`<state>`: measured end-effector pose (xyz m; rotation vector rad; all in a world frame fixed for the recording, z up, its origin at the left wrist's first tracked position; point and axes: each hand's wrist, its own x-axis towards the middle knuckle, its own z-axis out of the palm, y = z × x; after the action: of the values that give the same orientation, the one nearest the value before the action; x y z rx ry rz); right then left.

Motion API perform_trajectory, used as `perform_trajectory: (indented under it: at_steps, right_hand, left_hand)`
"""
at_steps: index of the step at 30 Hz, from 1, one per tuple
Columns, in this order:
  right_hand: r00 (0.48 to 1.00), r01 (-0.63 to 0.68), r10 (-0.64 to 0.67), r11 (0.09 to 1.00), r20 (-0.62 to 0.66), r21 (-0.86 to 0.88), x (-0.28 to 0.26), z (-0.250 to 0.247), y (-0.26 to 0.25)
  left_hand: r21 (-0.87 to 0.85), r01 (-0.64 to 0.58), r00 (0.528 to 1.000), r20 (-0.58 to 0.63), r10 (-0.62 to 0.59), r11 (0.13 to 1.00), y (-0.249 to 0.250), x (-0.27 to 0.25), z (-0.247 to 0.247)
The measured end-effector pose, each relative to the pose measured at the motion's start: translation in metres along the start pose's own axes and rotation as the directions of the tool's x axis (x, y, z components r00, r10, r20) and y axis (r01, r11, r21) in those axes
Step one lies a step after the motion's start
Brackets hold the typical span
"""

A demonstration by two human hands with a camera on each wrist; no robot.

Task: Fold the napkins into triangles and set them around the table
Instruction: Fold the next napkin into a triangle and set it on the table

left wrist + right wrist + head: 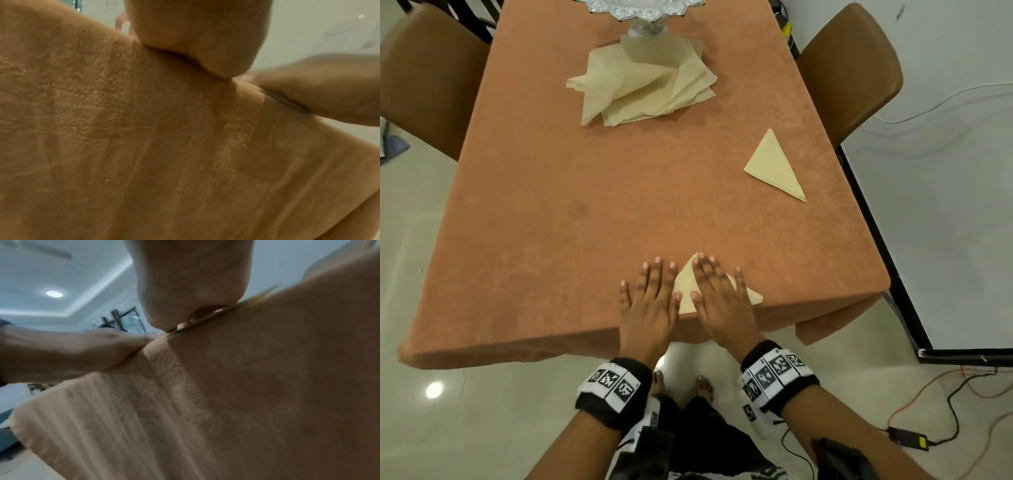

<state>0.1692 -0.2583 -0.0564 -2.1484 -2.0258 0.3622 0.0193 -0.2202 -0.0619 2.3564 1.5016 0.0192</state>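
A cream napkin [686,288] folded into a triangle lies near the table's front edge. My right hand [717,291] lies flat on it with straight fingers, covering most of it. My left hand [650,294] lies flat beside it on the tablecloth, its thumb touching the napkin's left edge. A second folded triangle napkin [774,164] lies at the right side of the table. A loose pile of unfolded cream napkins [643,82] sits at the far middle. Both wrist views show only palms against the cloth; my left palm [197,35] and my right palm [191,280] fill their tops.
The table [551,222] wears an orange-brown cloth. A silver footed bowl [643,13] stands at the far end behind the pile. Brown chairs stand at the left [424,75] and right [852,68]. Cables and a power adapter [909,440] lie on the floor at the right.
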Motion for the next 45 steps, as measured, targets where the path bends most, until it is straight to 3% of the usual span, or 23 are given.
perform_trajectory:
  at_steps: [6, 9, 15, 18, 21, 25, 29, 31, 33, 35, 38, 40, 42, 45]
  right_hand:
    - [0.990, -0.144, 0.144, 0.986, 0.003, -0.089, -0.017, -0.004, 0.059]
    - [0.979, -0.201, 0.201, 0.977, -0.021, -0.066, -0.020, -0.015, 0.072]
    - [0.981, -0.114, 0.116, 0.993, -0.152, 0.023, -0.019, -0.025, 0.051]
    - [0.979, -0.108, 0.117, 0.992, -0.167, 0.060, -0.014, -0.026, 0.047]
    - [0.978, -0.167, 0.187, 0.968, -0.095, 0.185, -0.009, -0.032, 0.045]
    - [0.938, -0.339, 0.331, 0.828, 0.100, 0.446, 0.003, -0.050, 0.040]
    - [0.879, -0.476, 0.378, 0.724, 0.290, 0.499, 0.018, -0.060, 0.030]
    - [0.860, -0.510, 0.402, 0.705, 0.314, 0.492, 0.026, -0.062, 0.021]
    - [0.882, -0.471, 0.398, 0.737, 0.253, 0.484, 0.036, -0.062, 0.010]
    - [0.925, -0.373, 0.327, 0.691, 0.192, 0.619, 0.050, -0.067, -0.006]
    - [0.942, -0.336, 0.156, 0.395, 0.298, 0.855, 0.080, -0.076, -0.039]
    - [0.918, -0.389, 0.046, 0.299, 0.394, 0.872, 0.103, -0.081, -0.062]
    - [0.894, -0.418, -0.053, 0.258, 0.445, 0.871, 0.123, -0.080, -0.085]
    - [0.868, -0.482, 0.008, 0.249, 0.496, 0.840, 0.144, -0.063, -0.120]
  left_hand:
    - [-0.005, 0.013, 0.998, -0.063, -0.013, 1.000, -0.019, -0.004, -0.004]
    - [-0.066, 0.078, 0.990, -0.113, -0.085, 0.995, -0.024, -0.009, -0.011]
    - [-0.165, 0.077, 0.969, -0.221, -0.113, 0.983, -0.011, -0.011, -0.019]
    - [-0.222, 0.112, 0.970, -0.188, -0.155, 0.969, -0.008, -0.007, -0.023]
    - [-0.287, 0.143, 0.974, -0.129, -0.186, 0.947, -0.010, -0.001, -0.029]
    - [-0.511, 0.143, 0.986, -0.002, -0.167, 0.848, -0.020, 0.007, -0.041]
    - [-0.729, 0.201, 0.979, 0.135, -0.150, 0.654, -0.037, 0.022, -0.062]
    - [-0.755, 0.201, 0.980, 0.163, -0.118, 0.625, -0.046, 0.029, -0.074]
    - [-0.741, 0.175, 0.983, 0.171, -0.069, 0.648, -0.054, 0.036, -0.090]
    - [-0.702, 0.094, 0.985, 0.168, 0.036, 0.706, -0.062, 0.045, -0.113]
    - [-0.592, -0.089, 0.949, 0.194, 0.249, 0.801, -0.081, 0.064, -0.156]
    - [-0.527, -0.188, 0.921, 0.198, 0.335, 0.829, -0.104, 0.080, -0.184]
    - [-0.502, -0.215, 0.922, 0.178, 0.343, 0.838, -0.136, 0.100, -0.208]
    - [-0.527, -0.164, 0.943, 0.165, 0.290, 0.834, -0.193, 0.128, -0.235]
